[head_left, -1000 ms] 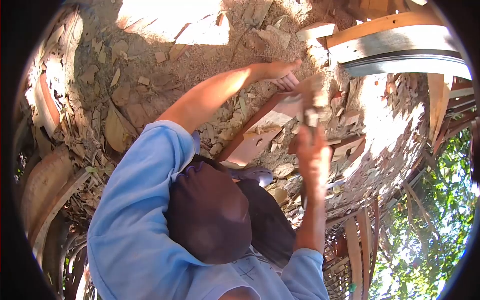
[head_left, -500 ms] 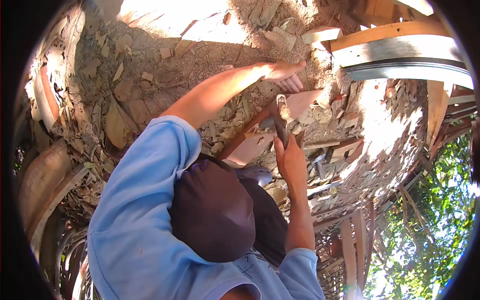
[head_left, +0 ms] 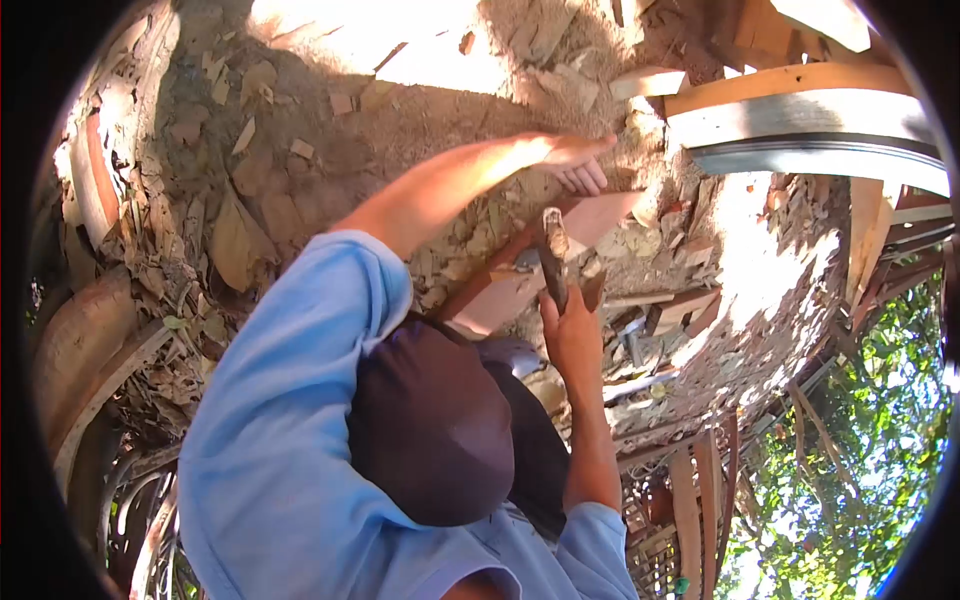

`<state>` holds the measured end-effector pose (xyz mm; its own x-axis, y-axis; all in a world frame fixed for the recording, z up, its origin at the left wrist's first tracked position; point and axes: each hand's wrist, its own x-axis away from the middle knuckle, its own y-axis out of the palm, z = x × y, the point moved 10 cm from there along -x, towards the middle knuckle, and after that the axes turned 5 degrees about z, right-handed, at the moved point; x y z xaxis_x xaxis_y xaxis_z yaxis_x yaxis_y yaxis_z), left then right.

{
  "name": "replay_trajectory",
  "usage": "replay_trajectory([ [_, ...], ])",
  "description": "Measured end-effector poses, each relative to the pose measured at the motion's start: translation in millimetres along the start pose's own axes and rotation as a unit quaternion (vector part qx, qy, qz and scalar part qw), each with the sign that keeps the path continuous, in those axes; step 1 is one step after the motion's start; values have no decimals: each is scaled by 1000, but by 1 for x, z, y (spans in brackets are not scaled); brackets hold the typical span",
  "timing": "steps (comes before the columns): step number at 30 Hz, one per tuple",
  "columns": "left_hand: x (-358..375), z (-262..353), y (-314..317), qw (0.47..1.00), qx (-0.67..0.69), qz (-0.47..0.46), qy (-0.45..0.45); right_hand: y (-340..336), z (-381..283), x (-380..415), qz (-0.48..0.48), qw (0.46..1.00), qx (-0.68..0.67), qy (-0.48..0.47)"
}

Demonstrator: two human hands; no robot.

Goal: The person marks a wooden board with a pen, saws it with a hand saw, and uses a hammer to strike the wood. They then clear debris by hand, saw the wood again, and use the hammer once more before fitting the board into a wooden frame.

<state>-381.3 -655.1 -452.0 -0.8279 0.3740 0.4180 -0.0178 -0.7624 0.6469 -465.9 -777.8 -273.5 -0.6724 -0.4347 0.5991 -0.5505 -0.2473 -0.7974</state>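
Observation:
A reddish-brown wooden board [head_left: 500, 300] lies slantwise on the chip-covered ground in front of my bent, dark-clothed leg. My left hand [head_left: 577, 165] reaches across to its far end, thumb apart and fingers stretched out toward the edge; whether the fingertips press on the wood is hard to tell. In my right hand [head_left: 575, 335], the fingers are wrapped round an adze-like tool [head_left: 553, 255] with a dark shaft and a pale, worn end. A grey part beside the shaft sits over the board. My palm hides the lower grip.
Wood chips and shavings [head_left: 270, 190] cover the ground. Curved timbers [head_left: 790, 115] stand at the upper right, and larger curved pieces [head_left: 95, 340] lie at the left. Woven lattice and slats [head_left: 690, 510] stand at the lower right, with green foliage [head_left: 850, 450] beyond.
My right hand and the tool have shifted slightly left and toward me along the board. My left hand stays at the far end, little changed. The view has tilted slightly.

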Motion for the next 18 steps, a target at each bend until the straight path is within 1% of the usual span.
replay_trajectory([
  [1,-1,2,-1,1000,-5,-5,11,-14,-14,-2,20,999,-24,-11],
  [2,5,5,7,1000,-15,12,11,-31,-22,4,24,999,-40,-15],
  [3,15,13,6,999,-28,32,7,-57,-28,4,44,996,-74,34],
  [4,19,16,1,998,-46,50,1,-90,-34,11,103,983,-135,75],
  [5,-4,-4,-1,1000,5,2,15,-111,-31,15,168,970,-170,46],
  [6,-4,-3,0,1000,-3,3,14,-132,-28,21,229,953,-199,12],
  [7,-3,-3,2,1000,-5,0,16,-138,-22,25,224,929,-293,36],
  [9,3,4,2,1000,-14,-1,20,-124,-31,24,191,949,-242,68],
  [10,4,6,2,1000,-16,0,21,-102,-46,19,156,980,-92,77],
  [11,4,7,3,1000,-17,1,23,-28,-23,7,0,995,-38,97],
  [12,3,2,11,1000,-10,-10,14,15,-3,8,-68,996,-13,56],
  [13,1,0,12,1000,-5,-13,10,15,-3,10,-5,1000,15,0],
  [15,-5,-3,0,1000,-1,-29,3,-17,-23,3,17,1000,-20,15],
  [16,-6,-4,-1,1000,-18,1,14,-38,-32,8,13,999,-33,26],
  [17,-7,1,-10,998,-46,32,21,-66,-43,9,47,990,-132,26],
  [18,-8,-2,-3,1000,-15,-3,21,-100,-50,15,187,974,-118,-44],
])
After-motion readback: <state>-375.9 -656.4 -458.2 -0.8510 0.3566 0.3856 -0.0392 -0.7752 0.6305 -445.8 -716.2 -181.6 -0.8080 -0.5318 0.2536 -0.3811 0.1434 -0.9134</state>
